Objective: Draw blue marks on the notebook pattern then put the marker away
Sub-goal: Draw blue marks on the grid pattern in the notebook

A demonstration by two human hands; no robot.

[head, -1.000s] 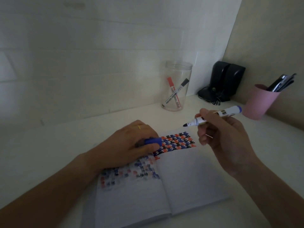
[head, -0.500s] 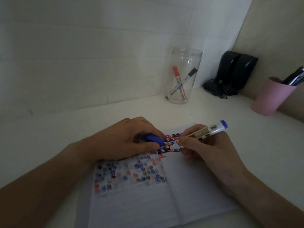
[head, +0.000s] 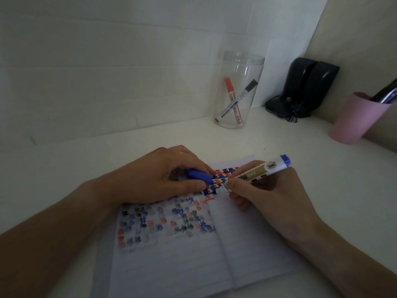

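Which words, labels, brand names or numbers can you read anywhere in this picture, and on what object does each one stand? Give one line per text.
Blue marker in the right hand: gold label with print, too blurred to read.
Black-capped marker in the clear jar: dark print along the barrel, too small to read.
Red-capped marker in the same jar: print on the barrel, too small to read.
Notebook: coloured marks only, no words.
Nothing here can be quoted.

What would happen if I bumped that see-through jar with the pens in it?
The clear jar is tall and narrow, so it might tip. It holds only two markers, so it is probably light and may slide. Lying down, its round shape would likely roll.
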